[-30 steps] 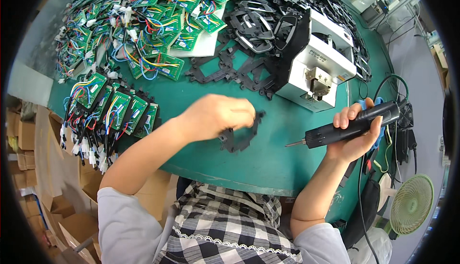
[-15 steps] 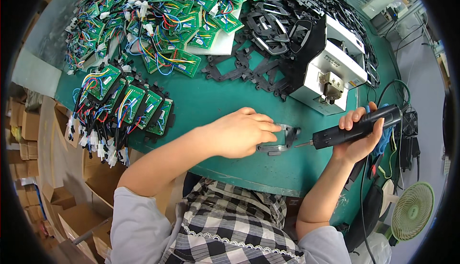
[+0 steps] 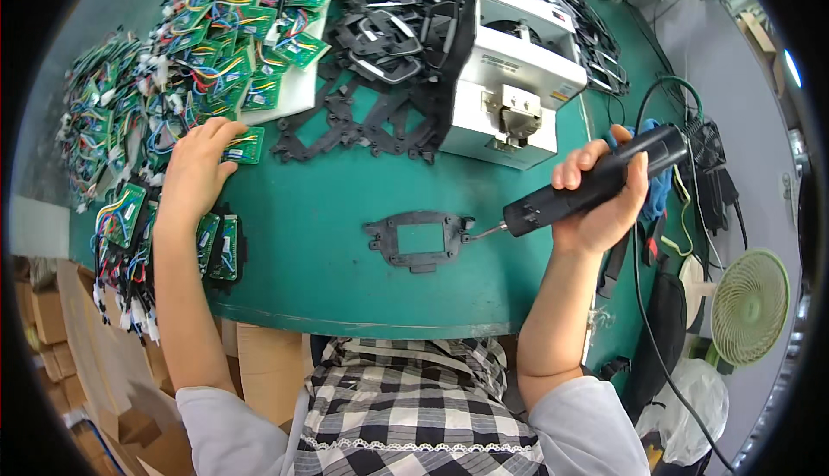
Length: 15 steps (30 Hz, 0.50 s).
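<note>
My right hand (image 3: 600, 195) is wrapped around a black electric screwdriver (image 3: 561, 204) with a cord at its back end. The screwdriver's bit points left, its tip at the right-hand tab of a black plastic frame (image 3: 423, 260). That frame lies flat on the green table and has a rectangular window. On the left, my left hand (image 3: 197, 167) reaches over the wired boards. Its thumb and fingers close on the left part of a green circuit board (image 3: 249, 145), covering that side. Below my left forearm sit several black frames fitted with green boards (image 3: 226, 247), their wires hanging over the table edge.
A heap of green circuit boards with coloured wires (image 3: 220, 53) fills the back left. Black plastic frames (image 3: 380, 40) are piled behind the middle. A white and black machine (image 3: 509, 70) stands at the back right. A green fan (image 3: 749, 308) is at the right.
My left hand has left the black frame and moved left to a circuit board. The frame now lies fully visible. The screwdriver stays in my right hand, its tip now at the frame's edge.
</note>
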Each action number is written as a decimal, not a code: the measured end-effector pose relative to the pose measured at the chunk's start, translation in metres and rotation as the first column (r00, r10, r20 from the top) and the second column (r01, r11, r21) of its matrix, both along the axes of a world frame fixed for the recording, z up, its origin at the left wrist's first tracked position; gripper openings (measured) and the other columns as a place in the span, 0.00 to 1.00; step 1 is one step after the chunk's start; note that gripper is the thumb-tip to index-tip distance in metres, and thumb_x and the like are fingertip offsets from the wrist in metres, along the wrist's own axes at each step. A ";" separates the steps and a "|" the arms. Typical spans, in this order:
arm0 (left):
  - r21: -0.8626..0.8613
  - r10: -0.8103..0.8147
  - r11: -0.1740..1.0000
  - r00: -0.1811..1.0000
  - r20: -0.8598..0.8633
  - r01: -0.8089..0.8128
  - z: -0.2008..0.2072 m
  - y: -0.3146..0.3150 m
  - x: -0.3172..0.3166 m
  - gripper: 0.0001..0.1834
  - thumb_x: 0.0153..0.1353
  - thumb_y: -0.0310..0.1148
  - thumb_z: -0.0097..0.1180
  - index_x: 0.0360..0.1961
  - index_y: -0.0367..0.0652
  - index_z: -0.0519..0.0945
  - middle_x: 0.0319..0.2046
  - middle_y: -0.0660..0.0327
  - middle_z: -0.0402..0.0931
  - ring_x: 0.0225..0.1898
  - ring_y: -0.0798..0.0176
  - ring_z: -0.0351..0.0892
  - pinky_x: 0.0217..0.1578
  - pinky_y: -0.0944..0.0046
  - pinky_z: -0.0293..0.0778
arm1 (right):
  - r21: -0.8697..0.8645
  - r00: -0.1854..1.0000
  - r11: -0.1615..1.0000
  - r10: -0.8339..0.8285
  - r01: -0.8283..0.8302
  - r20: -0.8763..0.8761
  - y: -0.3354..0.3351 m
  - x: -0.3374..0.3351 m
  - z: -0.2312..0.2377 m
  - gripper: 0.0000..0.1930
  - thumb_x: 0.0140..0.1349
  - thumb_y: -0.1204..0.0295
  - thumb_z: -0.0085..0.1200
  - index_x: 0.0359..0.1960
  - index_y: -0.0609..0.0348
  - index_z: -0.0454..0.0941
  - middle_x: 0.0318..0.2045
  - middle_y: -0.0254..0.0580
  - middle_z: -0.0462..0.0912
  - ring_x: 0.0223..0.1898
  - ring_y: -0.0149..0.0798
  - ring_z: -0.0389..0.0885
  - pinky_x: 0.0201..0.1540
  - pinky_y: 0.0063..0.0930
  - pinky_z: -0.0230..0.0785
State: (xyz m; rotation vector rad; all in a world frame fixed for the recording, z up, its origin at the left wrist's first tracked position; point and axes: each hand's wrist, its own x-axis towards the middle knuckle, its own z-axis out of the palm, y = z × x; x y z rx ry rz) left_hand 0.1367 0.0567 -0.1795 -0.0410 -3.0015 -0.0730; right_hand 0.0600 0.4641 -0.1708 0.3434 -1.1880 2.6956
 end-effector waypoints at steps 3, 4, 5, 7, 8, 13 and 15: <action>0.175 0.057 0.984 0.996 -0.063 -0.045 -0.003 -0.001 -0.005 0.27 0.45 0.24 0.65 0.49 0.41 0.73 0.45 0.56 0.75 0.50 0.52 0.73 0.51 0.56 0.69 | 0.035 0.998 0.997 -0.066 0.066 -0.011 0.001 -0.001 0.002 0.22 0.67 0.54 0.44 0.53 0.59 0.63 0.22 0.42 0.72 0.18 0.35 0.72 0.23 0.33 0.70; 0.161 0.075 0.985 0.996 -0.038 -0.068 -0.004 -0.003 -0.007 0.26 0.46 0.26 0.65 0.49 0.41 0.74 0.43 0.56 0.75 0.49 0.52 0.73 0.50 0.57 0.69 | 0.066 0.996 0.994 -0.080 0.083 -0.041 0.002 -0.002 0.005 0.22 0.67 0.54 0.44 0.53 0.59 0.63 0.22 0.42 0.72 0.18 0.35 0.73 0.23 0.33 0.70; 0.146 0.095 0.985 0.995 -0.013 -0.092 -0.004 -0.005 -0.007 0.25 0.46 0.28 0.65 0.48 0.40 0.74 0.41 0.56 0.75 0.47 0.52 0.73 0.50 0.57 0.69 | 0.096 0.993 0.990 -0.092 0.099 -0.071 0.002 -0.003 0.007 0.23 0.67 0.55 0.44 0.53 0.60 0.63 0.22 0.43 0.72 0.18 0.35 0.73 0.23 0.33 0.70; 0.165 0.153 0.972 0.983 0.097 -0.167 0.004 -0.003 -0.010 0.22 0.48 0.35 0.64 0.45 0.38 0.77 0.38 0.57 0.75 0.44 0.54 0.73 0.48 0.58 0.69 | 0.151 0.982 0.978 -0.120 0.142 -0.148 0.003 -0.004 0.015 0.23 0.67 0.56 0.46 0.53 0.61 0.62 0.23 0.43 0.73 0.18 0.35 0.73 0.22 0.34 0.71; 0.184 0.163 0.966 0.981 0.110 -0.181 0.004 -0.006 -0.012 0.20 0.49 0.36 0.63 0.42 0.38 0.78 0.37 0.57 0.75 0.44 0.55 0.73 0.48 0.58 0.69 | 0.162 0.971 0.971 -0.144 0.176 -0.190 0.002 -0.004 0.020 0.23 0.66 0.56 0.47 0.53 0.61 0.62 0.23 0.43 0.73 0.18 0.35 0.73 0.22 0.34 0.72; 0.339 0.101 0.936 0.995 -0.004 -0.094 0.001 0.001 -0.010 0.19 0.51 0.36 0.64 0.44 0.39 0.78 0.38 0.59 0.77 0.47 0.58 0.75 0.49 0.61 0.70 | 0.222 0.859 0.887 -0.285 0.404 -0.425 -0.012 -0.020 0.050 0.27 0.61 0.55 0.53 0.47 0.69 0.63 0.19 0.44 0.75 0.15 0.36 0.74 0.25 0.30 0.74; 0.702 0.181 0.686 0.979 0.091 -0.192 0.013 0.027 -0.011 0.19 0.51 0.30 0.64 0.45 0.37 0.77 0.41 0.61 0.76 0.47 0.64 0.74 0.46 0.66 0.72 | 0.236 0.785 0.824 -0.341 0.514 -0.517 -0.022 -0.025 0.060 0.26 0.59 0.55 0.55 0.42 0.71 0.65 0.16 0.43 0.75 0.14 0.34 0.75 0.28 0.27 0.73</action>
